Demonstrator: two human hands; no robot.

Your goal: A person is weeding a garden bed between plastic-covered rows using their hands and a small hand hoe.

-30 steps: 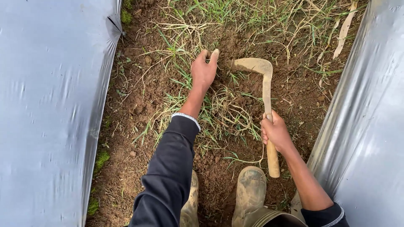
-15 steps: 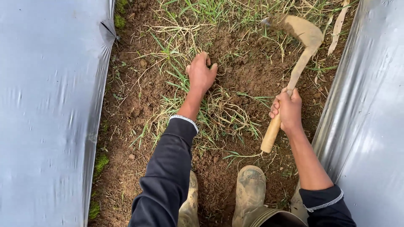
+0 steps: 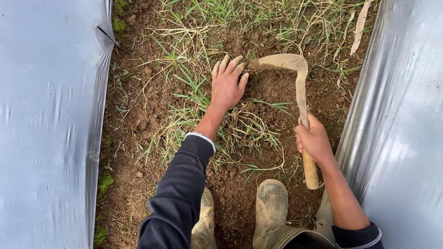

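Dirt furrow running up the middle of the frame, with silver plastic sheeting covering the raised beds down the left and right edges. Left hand is open, fingers spread and pressed flat on a clump of grass and soil just above center. Right hand, right of center, is wrapped tight around the wooden handle of a small hand hoe. Its curved blade (caked in mud) hooks over toward the left, with the tip in the dirt right beside the left hand's fingertips. Handle end pokes out below the fist. Two muddy rubber boots sit at the bottom center, planted on bare soil. Dry and green grass stems straggle across the top of the frame.
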